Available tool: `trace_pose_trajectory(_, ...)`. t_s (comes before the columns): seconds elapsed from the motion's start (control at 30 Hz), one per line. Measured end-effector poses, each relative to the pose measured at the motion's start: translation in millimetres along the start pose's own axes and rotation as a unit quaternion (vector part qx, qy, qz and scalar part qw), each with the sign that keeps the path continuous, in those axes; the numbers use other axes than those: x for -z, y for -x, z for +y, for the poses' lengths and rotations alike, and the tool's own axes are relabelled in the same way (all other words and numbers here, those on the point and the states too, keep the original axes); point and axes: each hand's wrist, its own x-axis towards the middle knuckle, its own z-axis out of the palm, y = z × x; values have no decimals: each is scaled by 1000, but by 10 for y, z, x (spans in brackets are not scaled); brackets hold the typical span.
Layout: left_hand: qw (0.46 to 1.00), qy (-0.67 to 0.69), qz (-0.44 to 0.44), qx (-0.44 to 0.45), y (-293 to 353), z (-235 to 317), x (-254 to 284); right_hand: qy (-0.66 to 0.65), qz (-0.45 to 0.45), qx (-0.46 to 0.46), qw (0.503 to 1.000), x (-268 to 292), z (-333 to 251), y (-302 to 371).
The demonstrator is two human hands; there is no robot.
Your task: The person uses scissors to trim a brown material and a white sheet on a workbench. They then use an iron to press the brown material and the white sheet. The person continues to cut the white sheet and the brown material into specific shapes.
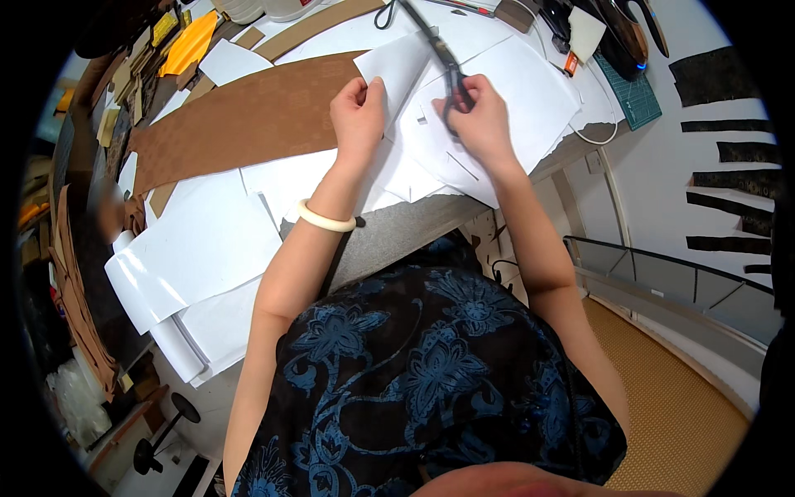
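A white paper sheet (399, 66) stands raised over the table, its lower edge pinched in my left hand (360, 120). The fingers of my right hand (480, 124) are wrapped round the handles of black scissors (445, 62). Their blades point away from me and to the left, just right of the raised sheet, and look smeared by motion. Whether the blades touch the paper I cannot tell. Under both hands lie more white sheets (530, 99), with small paper scraps on top. Left of my left hand, a long brown piece of material (248, 116) lies flat.
Rolled white sheets (178, 348) hang over the near left table edge. Brown offcuts and a yellow piece (189, 43) are heaped at the far left. At the far right are a green cutting mat (629, 87), a white cable (611, 124) and dark tools (617, 37). Black strips (729, 178) hang beyond.
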Motion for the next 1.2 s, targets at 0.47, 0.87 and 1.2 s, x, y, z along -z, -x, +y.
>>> trace_pose_trajectory(0.47, 977, 180, 68, 89, -82, -40, 123, 305, 33, 260, 915, 590, -199, -45)
trace_pose_trajectory(0.87, 997, -59, 12, -44, -4, -5, -33, 46, -279, 28, 959, 1891, 336, 943)
trace_pose_trajectory(1.2, 862, -241, -326, -305, 563, 263, -91, 332, 206, 212, 896, 3134, 285, -1218)
